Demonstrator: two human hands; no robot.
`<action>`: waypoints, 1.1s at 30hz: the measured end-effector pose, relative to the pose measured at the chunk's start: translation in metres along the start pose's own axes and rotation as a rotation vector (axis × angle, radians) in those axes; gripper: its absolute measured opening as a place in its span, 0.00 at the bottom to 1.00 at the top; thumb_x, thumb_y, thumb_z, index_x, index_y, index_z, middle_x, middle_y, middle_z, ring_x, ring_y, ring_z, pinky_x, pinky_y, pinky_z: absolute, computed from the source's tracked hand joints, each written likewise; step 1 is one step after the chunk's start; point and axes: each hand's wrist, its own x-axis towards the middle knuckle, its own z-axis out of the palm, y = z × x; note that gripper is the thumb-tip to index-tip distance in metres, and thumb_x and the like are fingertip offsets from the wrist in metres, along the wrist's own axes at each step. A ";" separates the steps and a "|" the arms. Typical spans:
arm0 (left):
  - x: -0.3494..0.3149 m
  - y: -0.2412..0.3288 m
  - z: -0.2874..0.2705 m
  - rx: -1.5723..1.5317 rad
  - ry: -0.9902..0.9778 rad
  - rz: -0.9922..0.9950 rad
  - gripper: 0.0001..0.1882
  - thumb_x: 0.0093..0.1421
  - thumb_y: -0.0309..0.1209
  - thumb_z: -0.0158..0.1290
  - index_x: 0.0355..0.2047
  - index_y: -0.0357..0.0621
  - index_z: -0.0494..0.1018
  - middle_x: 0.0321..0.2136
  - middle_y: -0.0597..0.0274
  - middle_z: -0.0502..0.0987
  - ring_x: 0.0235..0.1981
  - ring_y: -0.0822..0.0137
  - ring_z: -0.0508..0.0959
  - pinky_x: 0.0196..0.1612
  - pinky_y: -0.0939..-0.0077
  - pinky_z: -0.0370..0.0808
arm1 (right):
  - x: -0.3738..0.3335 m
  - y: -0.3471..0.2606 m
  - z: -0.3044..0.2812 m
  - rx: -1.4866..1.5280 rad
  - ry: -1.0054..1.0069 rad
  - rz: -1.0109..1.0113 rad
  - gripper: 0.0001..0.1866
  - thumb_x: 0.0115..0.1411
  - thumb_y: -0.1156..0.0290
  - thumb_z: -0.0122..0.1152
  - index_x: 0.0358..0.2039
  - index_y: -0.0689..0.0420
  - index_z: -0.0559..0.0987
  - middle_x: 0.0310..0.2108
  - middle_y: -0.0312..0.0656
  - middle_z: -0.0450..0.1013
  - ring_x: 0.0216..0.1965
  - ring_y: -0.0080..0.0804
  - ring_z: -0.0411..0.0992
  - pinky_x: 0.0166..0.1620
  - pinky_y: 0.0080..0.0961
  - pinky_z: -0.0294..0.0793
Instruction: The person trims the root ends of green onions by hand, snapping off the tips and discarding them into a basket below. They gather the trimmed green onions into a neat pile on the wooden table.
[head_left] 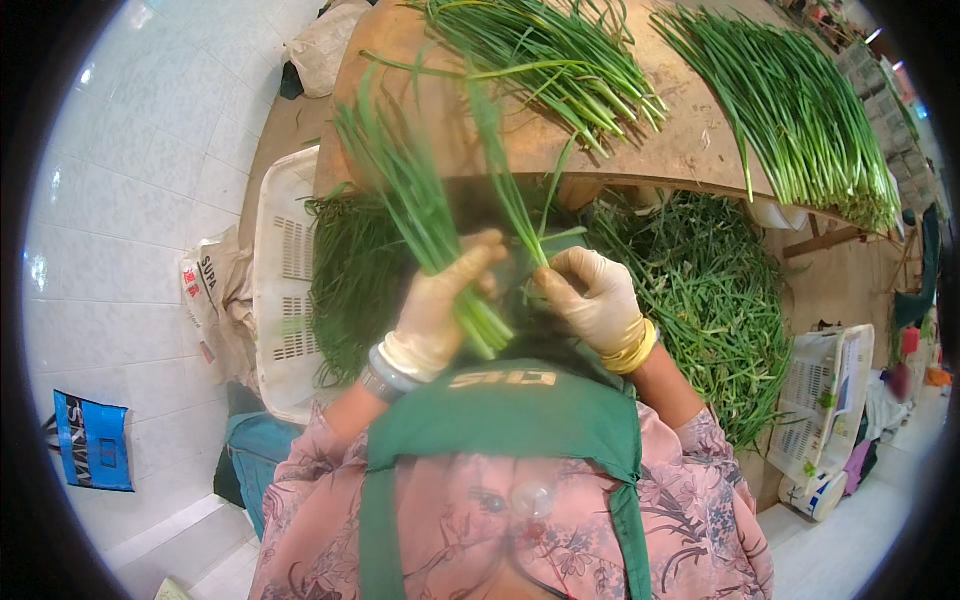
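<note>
In a thin whitish glove, my left hand (437, 312) is closed round a bunch of garlic chives (412, 215). Their pale stem ends point down toward my apron and the leaves fan up, partly blurred. My right hand (603, 305), gloved too, pinches a few chive stalks (518, 215) near their base between thumb and fingers. A bent leaf sticks out sideways at that pinch. Both hands are held in front of my green apron (510, 420), a short gap apart, near the table's front edge.
On the wooden table (690, 155) lie a loose chive pile (560, 70) and a neater, larger one (790, 110) at right. A white crate (280, 280) with greens stands at left. Loose leaves (710, 310) heap below the table at right, beside another white basket (825, 390).
</note>
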 end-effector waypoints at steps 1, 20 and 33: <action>0.002 -0.001 0.001 0.014 -0.016 0.008 0.16 0.64 0.31 0.57 0.50 0.37 0.73 0.34 0.64 0.78 0.29 0.76 0.75 0.34 0.80 0.75 | -0.002 -0.002 -0.001 -0.029 -0.014 -0.033 0.09 0.57 0.68 0.66 0.30 0.61 0.79 0.23 0.47 0.73 0.23 0.37 0.73 0.29 0.31 0.72; 0.026 -0.029 0.019 0.108 0.115 0.039 0.08 0.63 0.26 0.57 0.42 0.40 0.76 0.33 0.62 0.79 0.30 0.68 0.78 0.35 0.74 0.77 | -0.010 0.007 0.007 0.694 0.184 0.378 0.09 0.64 0.71 0.61 0.40 0.63 0.80 0.31 0.35 0.76 0.28 0.18 0.69 0.32 0.17 0.69; 0.028 -0.030 -0.004 -0.048 -0.089 -0.068 0.14 0.65 0.28 0.56 0.50 0.41 0.75 0.41 0.62 0.79 0.37 0.65 0.78 0.40 0.68 0.78 | -0.039 0.027 -0.083 -0.128 0.030 0.282 0.18 0.64 0.62 0.58 0.48 0.62 0.79 0.40 0.49 0.79 0.38 0.35 0.78 0.43 0.28 0.76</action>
